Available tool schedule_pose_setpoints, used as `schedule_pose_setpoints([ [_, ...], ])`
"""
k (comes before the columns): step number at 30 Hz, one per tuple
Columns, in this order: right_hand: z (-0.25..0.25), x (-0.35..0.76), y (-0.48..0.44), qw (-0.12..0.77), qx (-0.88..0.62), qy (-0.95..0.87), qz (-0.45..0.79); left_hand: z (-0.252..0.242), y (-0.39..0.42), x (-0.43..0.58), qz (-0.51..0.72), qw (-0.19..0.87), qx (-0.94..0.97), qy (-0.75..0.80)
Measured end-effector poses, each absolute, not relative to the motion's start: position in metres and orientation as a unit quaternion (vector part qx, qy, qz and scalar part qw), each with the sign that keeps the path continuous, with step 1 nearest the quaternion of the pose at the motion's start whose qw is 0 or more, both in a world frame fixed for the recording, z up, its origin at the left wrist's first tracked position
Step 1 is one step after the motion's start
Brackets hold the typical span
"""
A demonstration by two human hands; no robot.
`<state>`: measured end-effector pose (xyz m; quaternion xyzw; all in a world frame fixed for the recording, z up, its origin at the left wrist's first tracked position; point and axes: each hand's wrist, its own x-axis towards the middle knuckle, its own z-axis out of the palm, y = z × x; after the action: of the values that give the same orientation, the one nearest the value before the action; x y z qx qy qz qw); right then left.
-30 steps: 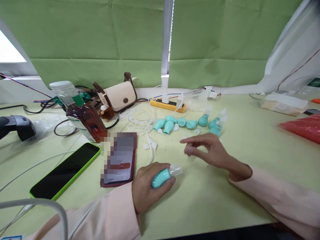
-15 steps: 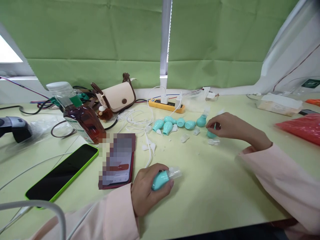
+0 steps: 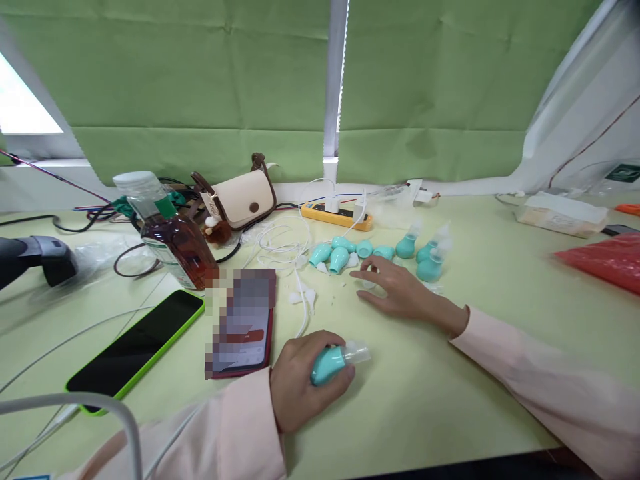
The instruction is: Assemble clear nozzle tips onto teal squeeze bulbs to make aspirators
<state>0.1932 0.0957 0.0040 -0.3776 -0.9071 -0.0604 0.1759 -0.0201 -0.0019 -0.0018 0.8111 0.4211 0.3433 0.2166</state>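
Observation:
My left hand [image 3: 307,383] is closed around a teal rubber bulb [image 3: 329,365], whose clear plastic nozzle [image 3: 357,352] points right. My right hand [image 3: 397,287] reaches over the table with thumb and fingers apart. A small clear plastic piece [image 3: 369,285] lies between those fingertips, partly hidden; I cannot tell whether they touch it. Just beyond the right hand lie several teal bulbs without nozzles, among them one bulb [image 3: 339,260] on its side. To the right of them stand three teal bulbs with clear nozzles, the nearest bulb [image 3: 429,269] close behind my right wrist.
On the left lie a black-screened phone [image 3: 137,350] in a green case and a phone [image 3: 245,333] in a red case. Behind them are a bottle of dark liquid [image 3: 183,247], a cream handbag [image 3: 245,197] and a yellow power strip [image 3: 335,217]. A red plastic bag [image 3: 607,260] lies right.
My right hand has let go of a teal bulb, which now stands with its clear nozzle beside the others. It has moved left and opened. My left hand keeps its bulb.

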Motion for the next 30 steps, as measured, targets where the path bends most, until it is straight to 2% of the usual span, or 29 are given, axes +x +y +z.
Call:
schedule_pose_setpoints([
  [10,0.015,0.125,0.094,0.114,-0.217,-0.967,-0.071,-0.007,-0.002,-0.018,0.353,0.191,0.822,0.404],
  [19,0.020,0.115,0.102,0.052,-0.201,-0.966,-0.155,-0.008,-0.001,-0.016,0.360,0.208,0.804,0.425],
  [27,0.015,0.129,0.101,0.105,-0.222,-0.966,-0.087,-0.001,0.002,-0.017,0.364,0.253,0.766,0.466],
  [30,0.014,0.145,0.095,0.211,-0.236,-0.948,0.009,0.000,0.005,-0.018,0.375,0.288,0.739,0.481],
])
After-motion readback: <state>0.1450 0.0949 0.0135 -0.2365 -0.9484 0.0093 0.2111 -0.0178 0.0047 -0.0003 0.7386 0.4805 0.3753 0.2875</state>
